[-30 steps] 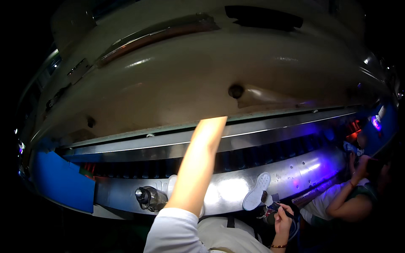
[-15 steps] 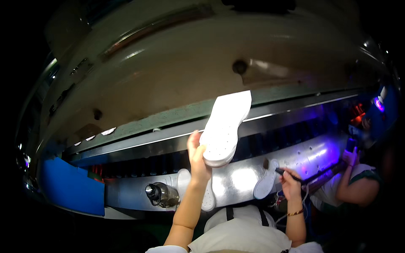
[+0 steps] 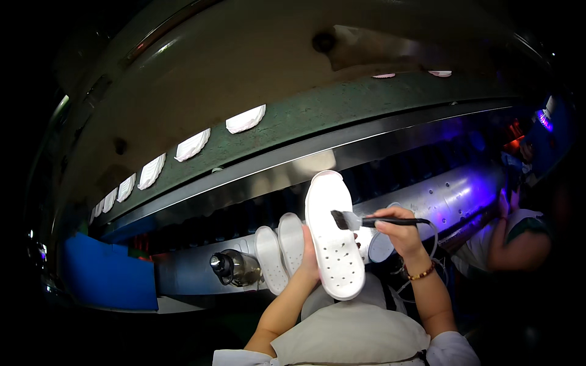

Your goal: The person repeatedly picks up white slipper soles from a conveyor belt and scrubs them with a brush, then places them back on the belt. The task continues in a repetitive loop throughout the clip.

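Observation:
My left hand [image 3: 309, 259] grips a white shoe sole [image 3: 332, 235] by its left edge and holds it upright in front of me, its perforated face toward me. My right hand [image 3: 395, 227] holds a small black-handled brush [image 3: 366, 221], whose bristles touch the sole's right edge near the middle. Two more white soles [image 3: 281, 247] lean against the metal ledge just left of my left hand.
A conveyor belt [image 3: 317, 119] above carries a row of white soles [image 3: 194, 144]. A dark jar [image 3: 233, 267] stands on the metal ledge [image 3: 183, 274], beside a blue panel [image 3: 107, 274]. Another person [image 3: 519, 235] sits at the right.
My left hand has brought the sole down from the belt to chest height. My right hand has moved the brush left onto the sole.

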